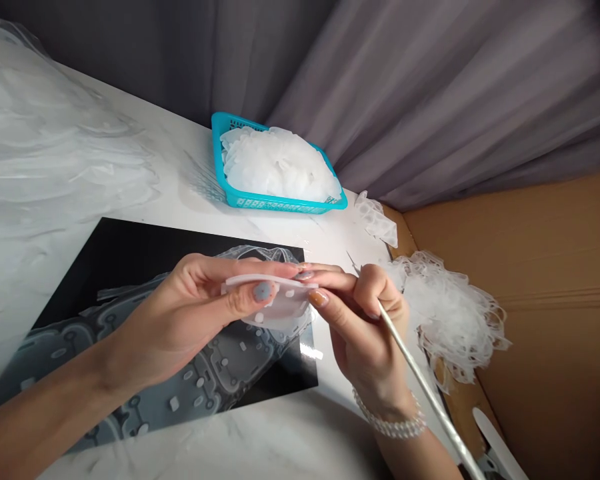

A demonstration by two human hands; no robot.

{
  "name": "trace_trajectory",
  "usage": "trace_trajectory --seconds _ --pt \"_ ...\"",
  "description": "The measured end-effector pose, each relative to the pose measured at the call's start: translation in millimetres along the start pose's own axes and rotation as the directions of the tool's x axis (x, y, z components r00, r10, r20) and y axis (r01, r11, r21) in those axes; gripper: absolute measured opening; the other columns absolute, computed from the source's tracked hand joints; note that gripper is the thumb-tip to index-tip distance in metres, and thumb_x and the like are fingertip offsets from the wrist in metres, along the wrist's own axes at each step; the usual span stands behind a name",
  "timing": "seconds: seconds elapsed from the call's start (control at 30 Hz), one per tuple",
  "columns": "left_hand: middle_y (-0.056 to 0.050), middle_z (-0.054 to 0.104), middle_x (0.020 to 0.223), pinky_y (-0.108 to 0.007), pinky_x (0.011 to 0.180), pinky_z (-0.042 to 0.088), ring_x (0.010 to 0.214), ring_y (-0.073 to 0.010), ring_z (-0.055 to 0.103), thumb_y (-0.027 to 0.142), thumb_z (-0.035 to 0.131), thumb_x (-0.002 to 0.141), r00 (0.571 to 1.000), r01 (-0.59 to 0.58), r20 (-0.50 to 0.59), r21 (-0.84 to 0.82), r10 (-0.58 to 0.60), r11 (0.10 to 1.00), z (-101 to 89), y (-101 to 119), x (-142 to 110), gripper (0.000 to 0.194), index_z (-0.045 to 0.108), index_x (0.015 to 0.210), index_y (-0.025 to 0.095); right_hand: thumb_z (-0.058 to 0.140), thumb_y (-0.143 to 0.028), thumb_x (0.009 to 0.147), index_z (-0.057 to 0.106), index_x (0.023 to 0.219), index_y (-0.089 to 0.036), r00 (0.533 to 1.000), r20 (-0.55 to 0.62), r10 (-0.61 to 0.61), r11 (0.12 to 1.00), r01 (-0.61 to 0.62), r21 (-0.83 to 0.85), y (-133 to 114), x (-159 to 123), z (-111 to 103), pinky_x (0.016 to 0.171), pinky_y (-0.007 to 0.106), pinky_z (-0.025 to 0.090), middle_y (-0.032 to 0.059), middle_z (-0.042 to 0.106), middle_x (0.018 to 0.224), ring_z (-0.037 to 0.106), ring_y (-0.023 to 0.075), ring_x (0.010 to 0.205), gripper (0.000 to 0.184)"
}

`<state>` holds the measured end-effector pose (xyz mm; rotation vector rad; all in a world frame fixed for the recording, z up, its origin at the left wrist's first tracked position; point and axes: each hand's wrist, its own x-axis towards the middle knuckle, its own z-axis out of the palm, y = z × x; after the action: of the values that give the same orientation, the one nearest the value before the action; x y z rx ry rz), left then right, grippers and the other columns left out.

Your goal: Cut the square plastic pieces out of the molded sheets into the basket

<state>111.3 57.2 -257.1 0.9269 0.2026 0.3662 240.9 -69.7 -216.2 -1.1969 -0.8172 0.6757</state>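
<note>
My left hand [180,320] is closed on a small translucent white soft-plastic piece [285,310], thumb on its near face and fingers behind. The piece has small holes and a raised rim. My right hand [365,320] pinches the right end of the same piece. It also holds a slim tool with a pearly white handle [420,373] and a thin pointed metal tip, which points away past the knuckles. Under both hands a translucent moulded sheet [180,393] with rounded outlines and cutouts lies on a black mat [115,250].
A turquoise basket [275,202] heaped with translucent pieces [280,167] stands at the back. Tangled clear offcuts [450,313] are piled at right, beside a cardboard panel [545,287]. Stacked clear sheets [45,133] cover the left. A grey curtain [405,87] hangs behind the white table [180,160].
</note>
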Motion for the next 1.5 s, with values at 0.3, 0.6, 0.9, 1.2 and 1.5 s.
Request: trace_trajectory --seconds 0.3,0.6,0.9,1.2,1.5 --pt "0.0 0.079 0.108 -0.023 0.088 0.058 0.104 -0.0178 0.071 0.035 0.07 0.088 0.986 0.097 -0.132 -0.018 -0.099 0.995 2.9 5 7 0.022 0.077 0.108 0.032 0.076 -0.011 0.082 0.036 0.065 -0.022 0.979 -0.137 0.153 0.988 -0.153 0.011 11 9 -9 0.075 0.027 0.06 0.0011 0.078 0.092 0.072 0.0139 0.084 0.045" --pt "-0.009 0.078 0.108 -0.022 0.081 0.061 0.091 -0.0173 0.074 0.024 0.069 0.088 0.962 0.261 -0.064 -0.065 -0.265 0.963 -2.0 23 5 0.021 0.079 0.106 0.022 0.086 -0.019 0.069 0.035 0.065 -0.022 0.922 -0.196 0.334 0.943 -0.328 0.059 10 18 -18 0.051 0.016 0.06 -0.0008 0.074 0.085 0.069 0.0122 0.075 0.051" --pt "-0.015 0.077 0.111 -0.031 0.083 0.062 0.098 -0.0255 0.074 0.027 0.071 0.084 0.971 0.229 -0.054 -0.064 -0.233 0.971 8.7 33 2 0.024 0.079 0.103 0.016 0.084 -0.018 0.072 0.035 0.064 -0.021 0.934 -0.176 0.31 0.951 -0.303 0.066 1 13 -17 0.048 0.012 0.058 -0.0011 0.073 0.086 0.066 0.0088 0.068 0.05" --pt "-0.016 0.077 0.109 -0.032 0.079 0.063 0.095 -0.0273 0.075 0.029 0.074 0.08 0.97 0.225 -0.08 -0.081 -0.231 0.971 7.7 33 3 0.026 0.079 0.102 0.015 0.084 -0.017 0.072 0.036 0.065 -0.021 0.934 -0.185 0.304 0.953 -0.296 0.071 -2 12 -18 0.049 0.012 0.059 -0.0008 0.073 0.086 0.067 0.0097 0.071 0.048" --pt "-0.017 0.076 0.113 -0.038 0.087 0.06 0.106 -0.0317 0.071 0.035 0.058 0.084 0.963 0.225 -0.124 -0.129 -0.241 0.966 1.2 32 5 0.034 0.079 0.103 0.015 0.084 -0.02 0.071 0.035 0.065 -0.021 0.934 -0.222 0.281 0.959 -0.28 0.038 -2 11 -17 0.052 0.016 0.06 -0.0012 0.072 0.087 0.069 0.0113 0.074 0.049"
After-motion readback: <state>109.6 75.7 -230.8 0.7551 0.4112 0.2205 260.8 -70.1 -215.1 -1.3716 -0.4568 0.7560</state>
